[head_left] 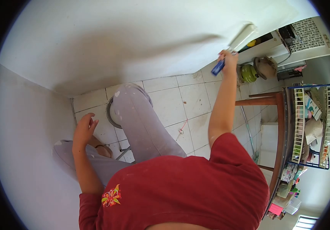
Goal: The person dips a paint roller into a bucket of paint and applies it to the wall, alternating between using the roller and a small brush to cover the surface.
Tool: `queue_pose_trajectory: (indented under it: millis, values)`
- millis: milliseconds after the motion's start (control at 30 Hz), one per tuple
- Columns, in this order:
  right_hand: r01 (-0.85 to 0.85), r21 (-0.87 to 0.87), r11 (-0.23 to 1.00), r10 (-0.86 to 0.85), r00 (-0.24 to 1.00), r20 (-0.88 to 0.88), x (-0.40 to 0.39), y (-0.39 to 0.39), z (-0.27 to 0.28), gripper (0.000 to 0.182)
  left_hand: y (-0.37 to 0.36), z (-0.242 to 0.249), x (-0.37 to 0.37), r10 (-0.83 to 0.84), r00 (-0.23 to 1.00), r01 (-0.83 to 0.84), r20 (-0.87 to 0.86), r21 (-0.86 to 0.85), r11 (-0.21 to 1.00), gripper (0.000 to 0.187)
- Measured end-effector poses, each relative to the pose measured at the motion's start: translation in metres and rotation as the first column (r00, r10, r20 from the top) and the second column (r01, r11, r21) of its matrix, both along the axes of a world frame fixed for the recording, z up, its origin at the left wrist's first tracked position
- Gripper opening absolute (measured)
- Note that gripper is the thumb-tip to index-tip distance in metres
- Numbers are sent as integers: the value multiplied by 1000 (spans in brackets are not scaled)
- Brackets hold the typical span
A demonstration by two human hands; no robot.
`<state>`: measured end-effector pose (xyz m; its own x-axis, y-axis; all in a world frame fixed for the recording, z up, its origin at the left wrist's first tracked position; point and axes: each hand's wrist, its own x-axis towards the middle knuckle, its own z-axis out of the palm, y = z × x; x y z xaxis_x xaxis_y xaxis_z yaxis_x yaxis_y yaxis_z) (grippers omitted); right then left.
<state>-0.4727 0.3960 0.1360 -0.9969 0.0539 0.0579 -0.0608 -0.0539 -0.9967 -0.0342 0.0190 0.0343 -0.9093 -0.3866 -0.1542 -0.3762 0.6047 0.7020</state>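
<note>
My right hand [229,60] is wrapped round the blue handle of a paint roller [243,37]. The roller's long pale sleeve lies against the white wall [134,38], at the upper right. Over my bent knee, at the left, my left hand [84,129] hangs with its fingers apart and nothing in it. A round grey-rimmed basin [110,115] stands on the tiled floor, partly hidden behind my other knee, so its contents cannot be seen.
A green gas cylinder [248,73] stands beyond my right hand, beside a low cabinet [263,50]. Further right are a wooden table [279,126] and a rack [298,126] full of goods. On the floor tiles [165,103] lies a thin pink string. Another wall [27,134] rises at the left.
</note>
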Motion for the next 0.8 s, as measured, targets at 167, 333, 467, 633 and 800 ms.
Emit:
queue_pose_trajectory:
  millis: [167, 333, 467, 633, 800]
  values:
    - [-174, -10, 985, 173, 969, 177, 129, -84, -45, 41, -3, -11, -2, -30, 999, 29, -21, -50, 998, 25]
    - [-51, -108, 993, 73, 975, 208, 130, -118, -50, 42, -4, -4, 1, 2, 1000, -2, -13, 7, 1000, 26]
    - [-38, -36, 999, 45, 978, 202, 54, -28, -32, 40, -5, -3, 11, 53, 997, -55, 63, 37, 998, 26]
    - [27, -115, 993, 5, 962, 275, -19, 49, -16, 38, -1, 0, 4, 37, 993, -39, 108, 16, 999, 26]
    - [46, -109, 993, -17, 968, 250, -25, 52, -16, 31, 2, 1, -3, -11, 999, 10, 32, 38, 999, 27]
